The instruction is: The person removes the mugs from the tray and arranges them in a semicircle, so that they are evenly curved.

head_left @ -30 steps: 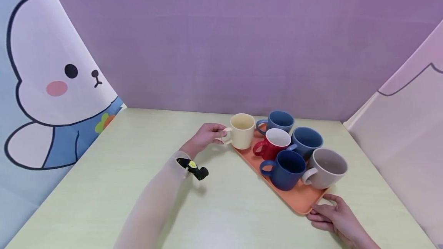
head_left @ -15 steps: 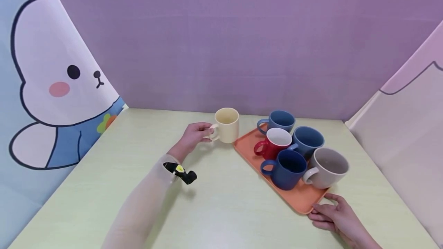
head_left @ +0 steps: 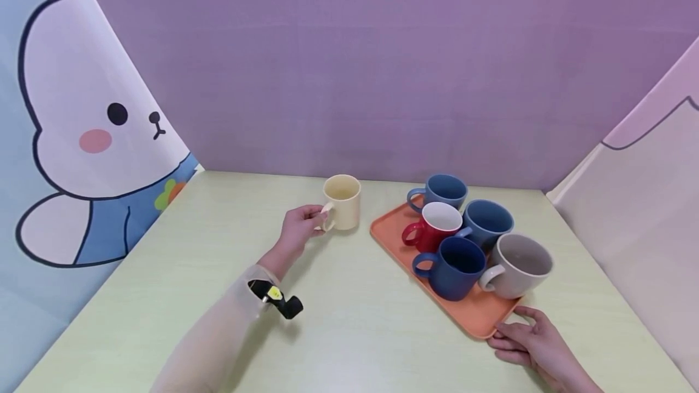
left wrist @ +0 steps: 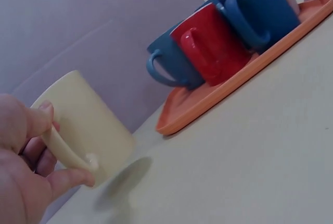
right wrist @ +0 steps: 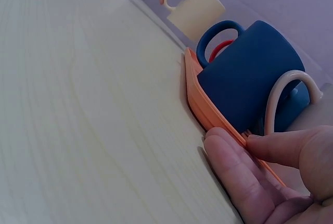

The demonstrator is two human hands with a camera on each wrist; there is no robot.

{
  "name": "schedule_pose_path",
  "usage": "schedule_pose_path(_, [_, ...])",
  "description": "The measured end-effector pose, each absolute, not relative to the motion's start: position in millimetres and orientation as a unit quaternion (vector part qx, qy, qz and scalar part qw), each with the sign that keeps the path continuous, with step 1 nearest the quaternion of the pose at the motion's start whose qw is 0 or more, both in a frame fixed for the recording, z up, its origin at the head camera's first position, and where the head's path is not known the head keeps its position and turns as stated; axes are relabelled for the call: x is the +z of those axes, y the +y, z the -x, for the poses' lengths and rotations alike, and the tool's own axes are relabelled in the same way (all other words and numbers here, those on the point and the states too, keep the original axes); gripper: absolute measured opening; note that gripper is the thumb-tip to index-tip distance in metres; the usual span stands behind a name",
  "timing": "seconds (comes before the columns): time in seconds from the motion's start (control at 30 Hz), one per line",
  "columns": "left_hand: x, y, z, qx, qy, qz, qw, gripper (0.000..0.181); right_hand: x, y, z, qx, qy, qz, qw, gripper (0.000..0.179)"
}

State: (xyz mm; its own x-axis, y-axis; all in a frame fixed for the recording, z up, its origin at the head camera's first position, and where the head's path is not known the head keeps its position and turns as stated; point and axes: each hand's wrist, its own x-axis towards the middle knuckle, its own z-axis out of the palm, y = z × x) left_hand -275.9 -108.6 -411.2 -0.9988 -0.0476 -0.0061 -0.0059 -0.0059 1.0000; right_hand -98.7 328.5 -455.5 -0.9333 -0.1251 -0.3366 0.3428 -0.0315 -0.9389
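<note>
Head view, pale table [head_left: 377, 326]: carries everything, the loaded tray lying toward the person's right.
Orange tray [head_left: 389, 224]: set aslant, its near end within the right hand's reach; the raised rim probably helps keep mugs from sliding off.
Grey mug [head_left: 512, 282]: upright at the tray's near end, handle turned left, which likely suits a left-hand pick.
Blue mugs [head_left: 456, 276]: three, upright, the nearest darker; packed close, presumably to fit, handles also leftward.
Right hand [head_left: 537, 347]: thumb and fingers pinch the tray's near rim, seemingly to steady it.
Left hand [head_left: 297, 228]: fingers narrowed on the cream mug, approaching from the handle side, so the rim and body stay untouched.
Cream mug [head_left: 346, 210]: off the tray, just left of its far-left corner, roughly upright; whether its base touches the table I cannot tell.
Red mug [head_left: 437, 234]: upright among the blue ones, likely propped in place by them.
Cream handle [left wrist: 63, 150]: pinched, probably for control over tilt.
</note>
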Motion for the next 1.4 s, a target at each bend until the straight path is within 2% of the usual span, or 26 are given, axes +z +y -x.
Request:
schedule_pose_path(0.5, [-420,-96,243,-0.716,-0.694,-0.058,0.048,0.022,-456,329,98,-0.717,0.673,-0.086,0.161,0.070])
schedule_pose_path(0.9, [-436,-96,241,-0.728,-0.681,-0.054,0.052,0.024,-458,329,98,-0.716,0.676,-0.077,0.159,0.070])
schedule_pose_path(1.4, [-432,-96,239,-0.727,-0.684,-0.040,0.043,0.024,-454,328,98,-0.715,0.676,-0.081,0.161,0.065])
